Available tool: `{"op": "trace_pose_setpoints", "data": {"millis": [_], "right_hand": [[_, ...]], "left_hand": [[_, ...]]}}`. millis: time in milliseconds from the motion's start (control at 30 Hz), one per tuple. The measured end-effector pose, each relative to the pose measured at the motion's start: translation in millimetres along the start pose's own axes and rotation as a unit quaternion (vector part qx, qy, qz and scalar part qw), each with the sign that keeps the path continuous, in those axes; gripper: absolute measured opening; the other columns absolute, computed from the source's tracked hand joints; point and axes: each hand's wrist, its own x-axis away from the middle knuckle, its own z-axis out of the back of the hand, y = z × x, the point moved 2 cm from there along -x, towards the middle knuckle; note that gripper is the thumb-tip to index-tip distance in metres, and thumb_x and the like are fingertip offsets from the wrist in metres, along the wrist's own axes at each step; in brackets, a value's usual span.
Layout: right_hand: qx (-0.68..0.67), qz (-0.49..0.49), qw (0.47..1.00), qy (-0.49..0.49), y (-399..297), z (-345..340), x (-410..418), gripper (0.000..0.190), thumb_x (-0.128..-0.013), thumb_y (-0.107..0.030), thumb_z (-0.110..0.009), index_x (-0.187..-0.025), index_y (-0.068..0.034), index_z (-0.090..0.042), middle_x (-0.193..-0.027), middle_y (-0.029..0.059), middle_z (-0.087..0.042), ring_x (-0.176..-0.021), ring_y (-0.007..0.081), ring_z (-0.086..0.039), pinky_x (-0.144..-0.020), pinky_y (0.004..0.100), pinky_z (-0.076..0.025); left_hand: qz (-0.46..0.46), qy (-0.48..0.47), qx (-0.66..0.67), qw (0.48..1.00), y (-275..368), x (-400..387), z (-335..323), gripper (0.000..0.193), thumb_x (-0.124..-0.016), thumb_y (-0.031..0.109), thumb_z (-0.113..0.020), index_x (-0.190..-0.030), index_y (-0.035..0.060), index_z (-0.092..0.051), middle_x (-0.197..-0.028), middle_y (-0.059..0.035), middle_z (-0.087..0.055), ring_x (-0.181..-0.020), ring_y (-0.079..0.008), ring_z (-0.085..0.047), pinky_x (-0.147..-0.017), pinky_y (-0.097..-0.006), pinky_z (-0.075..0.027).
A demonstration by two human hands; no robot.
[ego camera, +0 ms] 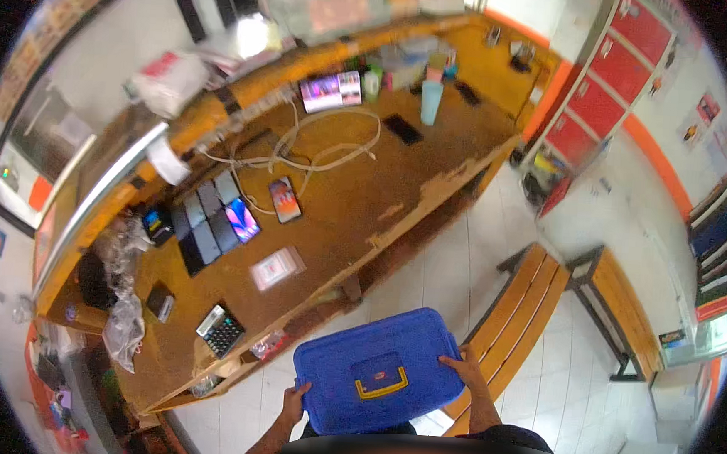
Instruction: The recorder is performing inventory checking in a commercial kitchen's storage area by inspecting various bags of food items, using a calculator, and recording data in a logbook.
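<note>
Both of my hands hold a blue plastic storage box lid (387,353) with a yellow handle, in front of my body; whether a box is under it I cannot tell. My left hand (294,402) grips its left edge, thumb on top. At the right edge, my right hand (462,365) has its thumb on the rim and its fingers round the side. Beyond it stands a wooden counter (364,214). On that lie a calculator (220,330), a stack of cards or papers (278,268), a lit smartphone (284,200) and several phones in rows (206,233).
A slatted wooden bench (520,311) stands close on the right, with another bench (630,306) beyond it. Red lockers (602,95) stand at the upper right. A white cable (342,163), a light blue cup (431,103) and clear plastic wrap (123,331) lie or stand on the counter.
</note>
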Motion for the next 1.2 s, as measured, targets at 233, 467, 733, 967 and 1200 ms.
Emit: {"op": "trace_pose_setpoints", "data": {"millis": [233,467,733,967,1200], "right_hand": [[-0.043,0.033,0.972,-0.228,-78,-17,68,0.068,-0.068,-0.025,-0.080,-0.124,0.001,-0.052,-0.107,0.0152,-0.064,-0.090,0.0275,-0.063,-0.081,0.0400,-0.052],[-0.077,0.007,0.943,-0.324,-83,-86,162,0.062,-0.072,-0.016,-0.072,-0.126,0.003,-0.047,-0.111,0.0154,-0.062,-0.094,0.0270,-0.063,-0.087,0.0419,-0.050],[-0.006,0.011,0.894,-0.449,-46,-186,255,0.067,-0.073,-0.015,-0.070,-0.132,0.002,-0.041,-0.120,0.0150,-0.057,-0.106,0.0259,-0.057,-0.096,0.0398,-0.044],[0.075,0.102,0.855,-0.503,-42,-254,301,0.074,-0.069,-0.015,-0.074,-0.133,0.001,-0.040,-0.120,0.0133,-0.056,-0.106,0.0234,-0.056,-0.096,0.0380,-0.043],[0.201,0.265,0.837,-0.435,-19,-325,292,0.056,-0.070,-0.011,-0.075,-0.121,0.000,-0.054,-0.104,0.0094,-0.063,-0.096,0.0179,-0.059,-0.086,0.0293,-0.047]], "left_hand": [[-0.092,0.028,0.071,0.993,-10,84,41,0.036,-0.077,0.022,-0.069,-0.095,-0.0078,-0.064,-0.085,-0.0104,-0.066,-0.073,-0.0197,-0.063,-0.067,-0.0323,-0.051],[-0.255,0.135,-0.001,0.958,12,172,130,0.030,-0.076,0.020,-0.075,-0.098,0.0013,-0.067,-0.084,-0.0054,-0.066,-0.073,-0.0125,-0.058,-0.070,-0.0266,-0.048],[-0.271,0.253,0.041,0.928,-76,244,264,0.062,-0.074,0.020,-0.078,-0.119,0.0075,-0.037,-0.089,-0.0100,-0.059,-0.075,-0.0158,-0.058,-0.062,-0.0285,-0.049],[-0.239,0.243,0.047,0.939,-114,261,334,0.051,-0.086,0.043,-0.062,-0.102,-0.0054,-0.060,-0.087,-0.0121,-0.065,-0.073,-0.0186,-0.060,-0.069,-0.0304,-0.048],[-0.273,0.495,-0.070,0.822,-118,343,359,0.052,-0.084,0.041,-0.063,-0.104,-0.0061,-0.058,-0.070,-0.0147,-0.062,-0.062,-0.0229,-0.056,-0.061,-0.0389,-0.045]]}}
